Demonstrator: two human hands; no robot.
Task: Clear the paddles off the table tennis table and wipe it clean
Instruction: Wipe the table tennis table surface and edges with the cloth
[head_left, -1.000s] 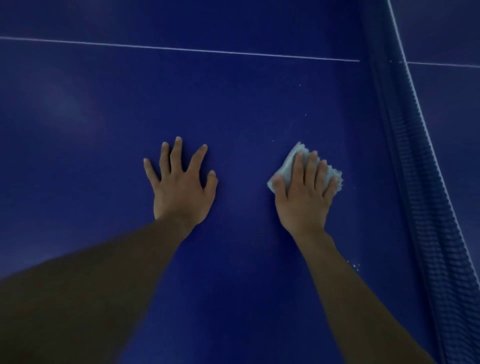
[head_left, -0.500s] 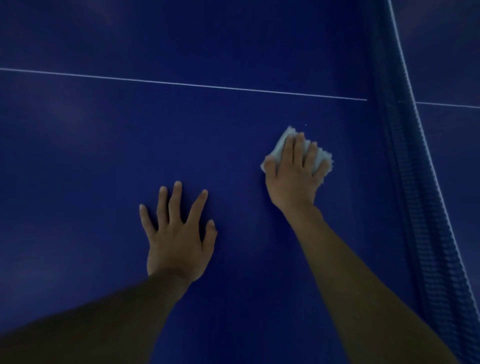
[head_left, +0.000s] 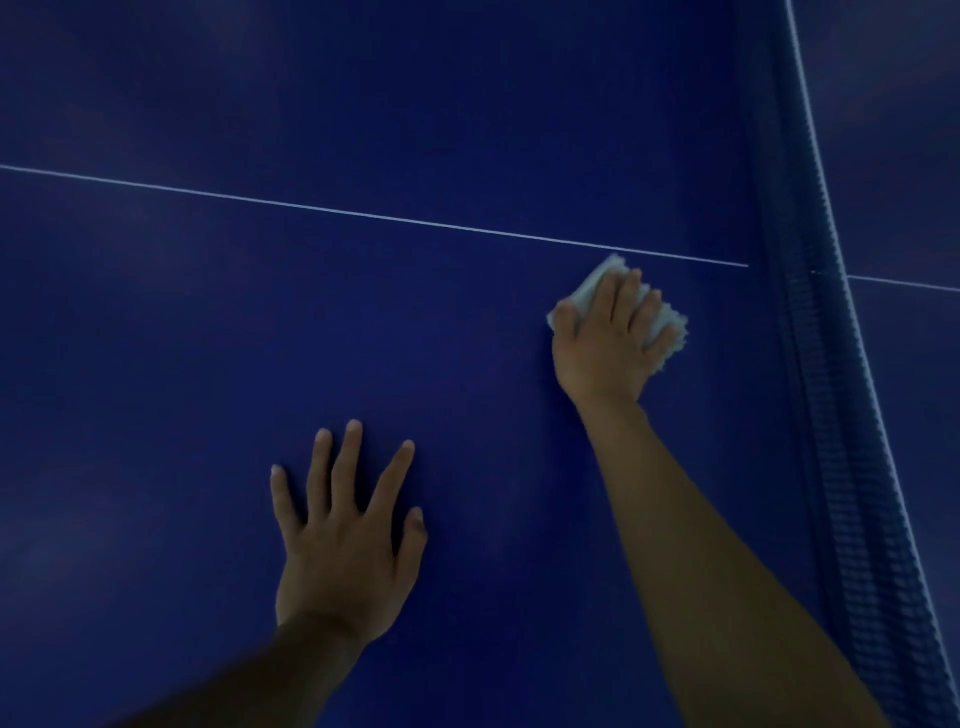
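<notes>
The dark blue table tennis table (head_left: 260, 322) fills the view. My right hand (head_left: 605, 343) presses a small white cloth (head_left: 667, 325) flat on the surface, just below the white centre line (head_left: 363, 214) and left of the net. My left hand (head_left: 345, 540) lies flat on the table nearer to me, fingers spread, holding nothing. No paddles are in view.
The blue net (head_left: 831, 415) with its white top tape runs along the right side, from the top edge down to the bottom right. Beyond it lies the other half of the table (head_left: 909, 156).
My right hand has slid the cloth away from me, up to the white centre line and a little toward the net. My left hand stays planted; the view has shifted forward.
</notes>
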